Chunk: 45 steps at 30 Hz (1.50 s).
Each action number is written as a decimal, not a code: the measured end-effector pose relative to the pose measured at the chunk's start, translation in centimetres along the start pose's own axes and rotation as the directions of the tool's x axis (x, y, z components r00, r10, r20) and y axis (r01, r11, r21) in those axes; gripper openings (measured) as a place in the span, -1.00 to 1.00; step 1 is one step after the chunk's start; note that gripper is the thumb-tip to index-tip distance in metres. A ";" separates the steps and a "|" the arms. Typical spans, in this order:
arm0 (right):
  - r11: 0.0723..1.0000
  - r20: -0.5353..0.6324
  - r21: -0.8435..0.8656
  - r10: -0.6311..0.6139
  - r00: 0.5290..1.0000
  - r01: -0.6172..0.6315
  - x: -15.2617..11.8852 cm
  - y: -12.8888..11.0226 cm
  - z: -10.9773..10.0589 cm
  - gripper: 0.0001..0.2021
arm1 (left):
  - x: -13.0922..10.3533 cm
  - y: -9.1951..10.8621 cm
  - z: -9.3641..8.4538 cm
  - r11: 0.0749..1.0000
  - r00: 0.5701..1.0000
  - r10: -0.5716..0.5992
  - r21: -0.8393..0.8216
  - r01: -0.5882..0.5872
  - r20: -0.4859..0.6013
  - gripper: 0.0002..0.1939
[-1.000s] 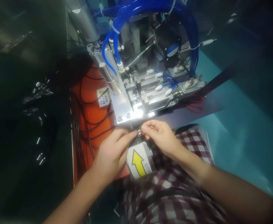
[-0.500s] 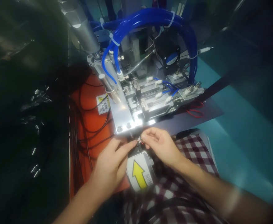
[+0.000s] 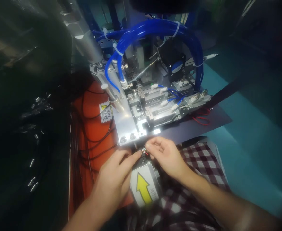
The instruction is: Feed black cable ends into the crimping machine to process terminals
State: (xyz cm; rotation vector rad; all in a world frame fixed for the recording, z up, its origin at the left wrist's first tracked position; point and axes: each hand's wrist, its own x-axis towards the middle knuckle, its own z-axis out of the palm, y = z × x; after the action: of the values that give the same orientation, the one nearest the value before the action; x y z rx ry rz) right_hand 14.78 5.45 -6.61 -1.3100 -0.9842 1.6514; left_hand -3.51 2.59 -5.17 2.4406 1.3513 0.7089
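A small cluster of thin wires (image 3: 144,149), with some red and white in it, shows between my two hands. My left hand (image 3: 117,168) is closed, thumb and index finger pinching at the wires from the left. From the right, my right hand (image 3: 166,155) pinches the same wires between thumb and fingertips, its other fingers curled. What the wires lead to is hidden by my fingers. Just below them sits a box-shaped device with a white label and a yellow arrow (image 3: 144,187). Beyond the fingertips stands the metal front plate (image 3: 125,125) of a machine.
Blue air tubes (image 3: 155,27) arch over the machine's pneumatic cylinders (image 3: 163,110). Black cables (image 3: 89,138) lie across the orange base (image 3: 83,102) at left. Small shiny pieces (image 3: 32,183) rest on the dark surface at far left. Red wires (image 3: 202,119) loop at right.
The whole view has shifted, so the machine and hands appear slightly lower. My hands keep their pinch on the wires with little change in pose.
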 end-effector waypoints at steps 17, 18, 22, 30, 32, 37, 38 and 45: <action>1.000 -0.015 0.017 0.015 1.000 -0.015 0.1 0.1 0.2 -0.88 | 0.0 -0.1 0.0 0.998 1.000 0.009 0.056 -0.010 0.026 -0.65; 1.000 -0.016 0.016 0.018 1.000 -0.018 0.1 0.1 0.2 -0.88 | -0.1 -0.1 0.1 0.998 1.000 0.002 0.057 -0.002 0.009 -0.64; 1.000 -0.027 0.015 0.015 1.000 -0.015 0.1 0.2 0.3 -0.87 | -0.4 -0.4 0.5 0.999 0.999 -0.025 0.042 0.024 0.028 -0.61; 1.000 -0.017 0.014 0.004 1.000 -0.003 0.1 0.3 0.4 -0.87 | -0.7 -0.6 0.4 0.999 0.998 -0.031 0.041 0.029 0.048 -0.61; 1.000 -0.011 0.025 0.011 1.000 -0.011 0.1 0.3 0.4 -0.87 | -0.8 -0.6 0.3 0.999 0.997 -0.035 0.035 0.033 0.062 -0.61; 0.999 0.002 0.047 0.022 1.000 -0.022 0.0 0.1 0.3 -0.89 | -0.9 -0.9 0.5 1.000 0.999 -0.008 0.024 0.007 0.038 -0.60; 0.999 0.005 0.050 0.022 1.000 -0.022 0.0 0.0 0.3 -0.89 | -0.9 -1.0 0.6 1.000 0.999 -0.001 0.025 0.000 0.035 -0.59; 0.999 0.013 0.047 0.010 1.000 -0.010 0.0 0.2 0.2 -0.89 | -0.7 -0.9 0.3 1.000 0.997 -0.014 -0.001 0.014 0.076 -0.59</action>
State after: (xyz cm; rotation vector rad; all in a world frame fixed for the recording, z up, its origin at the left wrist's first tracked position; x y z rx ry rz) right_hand 14.53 5.40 -6.72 -1.2764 -0.9429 1.6827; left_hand -4.34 2.50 -6.02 2.4290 1.3368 0.6070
